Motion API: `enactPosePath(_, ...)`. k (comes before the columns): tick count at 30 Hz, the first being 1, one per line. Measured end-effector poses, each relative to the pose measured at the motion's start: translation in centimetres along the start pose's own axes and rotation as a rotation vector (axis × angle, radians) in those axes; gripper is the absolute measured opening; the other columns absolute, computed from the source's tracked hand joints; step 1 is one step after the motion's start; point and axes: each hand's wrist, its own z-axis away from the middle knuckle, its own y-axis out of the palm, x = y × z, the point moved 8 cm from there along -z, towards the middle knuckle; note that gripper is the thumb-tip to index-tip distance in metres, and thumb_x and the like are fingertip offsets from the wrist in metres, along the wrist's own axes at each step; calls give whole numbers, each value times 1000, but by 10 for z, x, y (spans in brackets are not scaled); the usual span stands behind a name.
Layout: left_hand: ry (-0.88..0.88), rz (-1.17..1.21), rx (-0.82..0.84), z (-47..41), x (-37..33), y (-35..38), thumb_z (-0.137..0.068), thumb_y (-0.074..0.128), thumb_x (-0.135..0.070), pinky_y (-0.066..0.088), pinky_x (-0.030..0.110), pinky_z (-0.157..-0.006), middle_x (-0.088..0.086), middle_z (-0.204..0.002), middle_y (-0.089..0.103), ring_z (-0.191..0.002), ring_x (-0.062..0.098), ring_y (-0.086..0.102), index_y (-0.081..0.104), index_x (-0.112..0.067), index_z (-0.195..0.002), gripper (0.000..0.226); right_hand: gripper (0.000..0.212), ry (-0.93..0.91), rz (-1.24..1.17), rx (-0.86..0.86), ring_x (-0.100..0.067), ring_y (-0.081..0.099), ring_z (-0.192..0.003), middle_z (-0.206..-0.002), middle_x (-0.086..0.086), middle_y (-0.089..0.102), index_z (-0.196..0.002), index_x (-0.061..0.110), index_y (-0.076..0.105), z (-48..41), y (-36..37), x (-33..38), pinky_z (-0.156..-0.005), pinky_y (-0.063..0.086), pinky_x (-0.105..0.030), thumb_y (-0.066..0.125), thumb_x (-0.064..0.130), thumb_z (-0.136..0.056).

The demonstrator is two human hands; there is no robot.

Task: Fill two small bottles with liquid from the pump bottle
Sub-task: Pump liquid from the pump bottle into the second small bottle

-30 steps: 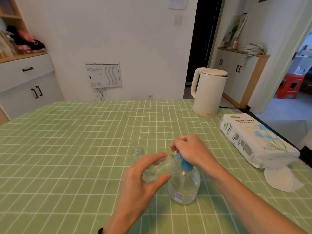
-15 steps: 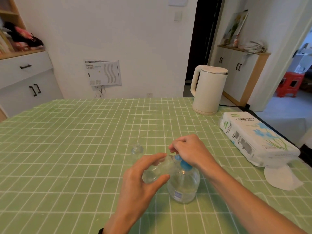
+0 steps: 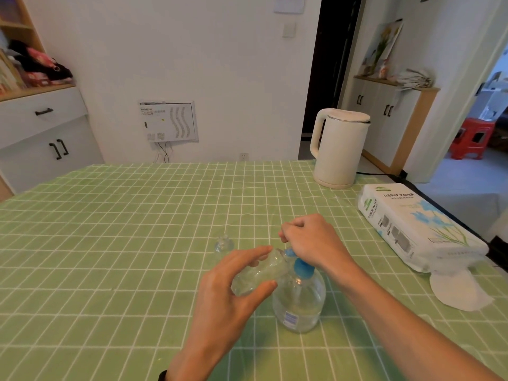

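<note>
At the near middle of the worktop (image 3: 110, 243), which is covered with a green checked cloth, the pump bottle (image 3: 299, 303) is stood upright, and a small clear bottle (image 3: 258, 273) is held tilted against its top by the left hand (image 3: 228, 295), whose thumb and fingers (image 3: 255, 254) are curled round the bottle's body. The right hand (image 3: 310, 243) is laid over the blue pump head (image 3: 302, 268) with its fingers curled down at the spout; whether the spout itself is pinched cannot be told. The step in hand is judged to be the filling of the first small bottle. To do it well, the small bottle's mouth should be kept right at the spout, the pump should be pressed straight down in short strokes so that the large bottle is not tipped, and the small bottle should be brought more upright as it fills. The second small bottle (image 3: 224, 243) is left standing just beyond the left hand, near enough to be knocked. A white kettle (image 3: 339, 149), a tissue paper pack (image 3: 412, 226) and a loose tissue (image 3: 459, 291) are set well apart to the right, and nothing is seen to block the hands.
</note>
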Motion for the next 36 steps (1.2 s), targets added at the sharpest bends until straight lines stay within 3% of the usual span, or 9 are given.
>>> enactPosePath(2, -13, 3, 5, 1, 3, 2, -78, 89, -24, 43, 4, -92, -25, -114, 74, -111, 0, 67, 71, -43, -125, 53, 35, 4, -7, -21, -35, 73, -80, -103, -20, 81, -105, -1, 79, 0, 1, -3, -92, 62, -55, 58, 25, -96)
enactPosePath(4, -19, 4, 10, 2, 5, 3, -78, 89, -23, 43, 4, -93, -26, -115, 73, -112, -1, 67, 71, -43, -124, 53, 35, 14, -17, -29, -25, 60, -69, -84, -21, 78, -102, -1, 79, 0, 4, -9, -79, 61, -51, 58, 26, -96)
enactPosePath(6, -26, 1, 12, 3, 7, 4, -77, 90, -23, 43, 4, -93, -26, -115, 73, -111, -1, 68, 71, -43, -123, 54, 34, 23, -23, -37, -22, 53, -65, -66, -8, 64, -96, 0, 79, 0, 6, -13, -69, 49, -39, 59, 28, -96)
enactPosePath(10, -37, 12, 12, 3, 8, 4, -78, 88, -26, 44, 4, -93, -26, -114, 74, -111, 0, 68, 70, -45, -123, 53, 35, 40, -27, -39, -23, 52, -63, -63, -7, 62, -78, 3, 72, 1, 7, -15, -68, 45, -36, 58, 29, -96)
enactPosePath(12, -38, 11, 14, 3, 7, 3, -78, 88, -28, 44, 5, -92, -27, -114, 74, -111, 1, 68, 70, -45, -124, 52, 32, 34, -26, -34, -23, 52, -63, -67, -13, 69, -68, 18, 65, 1, 6, -13, -67, 45, -36, 57, 30, -97)
enactPosePath(15, -25, 1, 18, 0, 5, 1, -78, 88, -30, 43, 5, -92, -26, -114, 74, -111, 3, 68, 70, -43, -124, 52, 38, 8, -9, -43, -21, 40, -55, -51, -1, 45, -60, 23, 47, 2, 0, -5, -61, 38, -36, 57, 31, -96)
enactPosePath(21, -9, -6, 16, -2, 3, 1, -78, 87, -31, 43, 5, -92, -26, -113, 74, -111, 3, 68, 70, -43, -125, 51, 44, 12, -8, -52, -20, 34, -52, -46, 8, 34, -56, 24, 39, 0, -1, -6, -60, 35, -36, 58, 28, -96)
enactPosePath(31, -54, 25, 25, 4, 13, 6, -78, 87, -30, 44, 7, -94, -24, -115, 74, -113, 3, 68, 70, -43, -125, 52, 45, 43, -10, -95, -22, 42, -55, -50, 6, 41, -54, 21, 41, 1, 5, -16, -62, 38, -36, 60, 29, -94)
enactPosePath(36, -43, 32, 20, 2, 7, 3, -78, 85, -35, 44, 5, -92, -26, -115, 74, -111, 2, 68, 70, -44, -125, 51, 42, 15, -35, -25, -22, 39, -59, -53, 4, 37, -59, 24, 41, -2, 4, -9, -65, 37, -35, 59, 29, -97)
